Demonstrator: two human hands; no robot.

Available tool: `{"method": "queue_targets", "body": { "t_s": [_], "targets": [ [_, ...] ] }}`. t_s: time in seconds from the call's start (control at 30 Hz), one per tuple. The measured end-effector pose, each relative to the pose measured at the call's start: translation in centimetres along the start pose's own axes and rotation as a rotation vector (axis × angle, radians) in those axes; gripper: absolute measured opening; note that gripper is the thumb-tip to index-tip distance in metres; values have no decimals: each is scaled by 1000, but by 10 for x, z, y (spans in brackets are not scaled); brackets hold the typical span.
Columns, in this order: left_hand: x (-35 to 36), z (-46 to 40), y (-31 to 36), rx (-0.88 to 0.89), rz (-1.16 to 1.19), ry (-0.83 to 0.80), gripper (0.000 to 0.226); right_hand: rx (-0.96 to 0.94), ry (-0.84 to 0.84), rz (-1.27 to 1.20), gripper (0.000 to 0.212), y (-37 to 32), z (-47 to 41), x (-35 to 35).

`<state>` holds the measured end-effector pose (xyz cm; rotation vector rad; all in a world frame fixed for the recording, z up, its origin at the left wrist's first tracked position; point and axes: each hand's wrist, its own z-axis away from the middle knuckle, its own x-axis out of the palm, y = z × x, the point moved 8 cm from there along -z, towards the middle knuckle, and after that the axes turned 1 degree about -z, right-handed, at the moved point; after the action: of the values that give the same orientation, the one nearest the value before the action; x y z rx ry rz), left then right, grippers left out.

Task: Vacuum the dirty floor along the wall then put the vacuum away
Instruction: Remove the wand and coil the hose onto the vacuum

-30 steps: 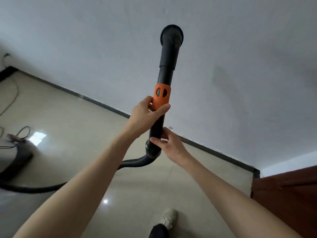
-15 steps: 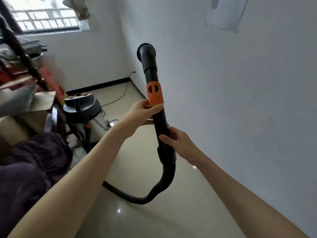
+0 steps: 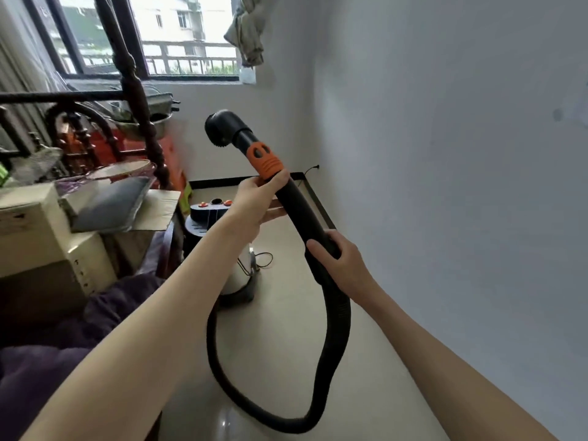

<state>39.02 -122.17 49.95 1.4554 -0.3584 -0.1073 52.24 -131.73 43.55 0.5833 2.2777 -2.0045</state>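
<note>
While the black plastic vacuum wand [image 3: 297, 214] is held raised in mid-air, tilted with its far end up and to the left, its round black nozzle opening [image 3: 219, 127] is turned toward the camera. An orange ribbed rubber collar [image 3: 265, 159] is fitted around the wand just below the nozzle. The left hand [image 3: 257, 202] is wrapped around the wand directly beneath the orange collar, fingers curled over the tube. The right hand [image 3: 339, 259] is clamped on the lower end of the wand, where the tube thickens into a cuff. From that cuff a black ribbed flexible hose [image 3: 327, 361] is hung down in a loop close to the glossy beige tiled floor [image 3: 366, 361] and is led back up toward the canister. The vacuum canister with a black lid, orange knobs and a pale metal drum [image 3: 210, 214] is seen standing on the floor farther away, partly hidden by the left forearm. A plain white wall [image 3: 461, 186] runs along the right, edged by a dark skirting strip [image 3: 318, 202]. On the left, a dark purple blanket [image 3: 57, 345], pale cardboard boxes [image 3: 35, 224] and a dark twisted wooden post [image 3: 140, 100] are visible. A dark-framed window [image 3: 178, 36] is set in the far wall.
</note>
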Motion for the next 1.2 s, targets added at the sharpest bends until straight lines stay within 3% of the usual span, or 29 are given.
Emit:
{"method": "queue_targets", "body": {
  "t_s": [0.13, 0.3, 0.37, 0.5, 0.6, 0.67, 0.93, 1.2],
  "targets": [
    [-19, -64, 10, 1, 39, 6, 24, -55, 32, -1, 5, -3, -71, 8],
    [-35, -145, 20, -3, 3, -61, 33, -135, 129, 161, 34, -3, -164, 20],
    [-41, -181, 28, 24, -6, -42, 30, -171, 127, 201, 29, -6, -208, 27],
    [-60, -258, 57, 106, 17, 25, 23, -120, -118, -30, 14, -12, -306, 40],
    [-71, -310, 78, 138, 11, 26, 13, -71, -375, -121, 17, -19, -370, 57],
    [-78, -341, 93, 174, -23, 19, 11, -95, -417, -138, 18, -25, -406, 71],
    [-124, -458, 123, 202, -46, 24, 17, -209, -272, -138, 18, -28, -531, 115],
    [-195, -576, 107, 193, -38, 10, 23, -124, -206, -181, 23, 1, -648, 179]
  ]
}}
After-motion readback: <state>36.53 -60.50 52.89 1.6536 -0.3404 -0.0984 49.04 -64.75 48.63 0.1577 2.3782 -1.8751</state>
